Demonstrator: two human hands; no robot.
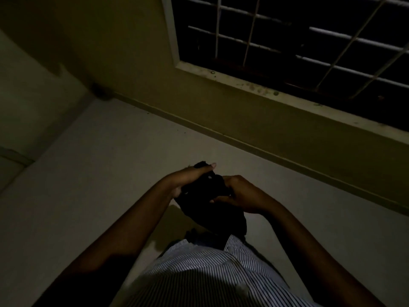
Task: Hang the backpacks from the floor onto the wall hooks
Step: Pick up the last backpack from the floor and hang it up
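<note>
The room is dim. A black backpack (210, 200) hangs in front of my body, above the pale floor, and both hands hold its top. My left hand (190, 177) grips the upper left part, fingers stretched along the dark fabric. My right hand (238, 192) clasps the upper right part, fingers curled in. The bag's lower part drops toward my striped shirt and is partly lost in shadow. No wall hook is in view.
A yellowish wall (137, 69) runs across ahead, with a barred window (298, 41) in a white frame at the upper right. The pale floor (99, 173) spreads to the left and right of me. A room corner lies at the left.
</note>
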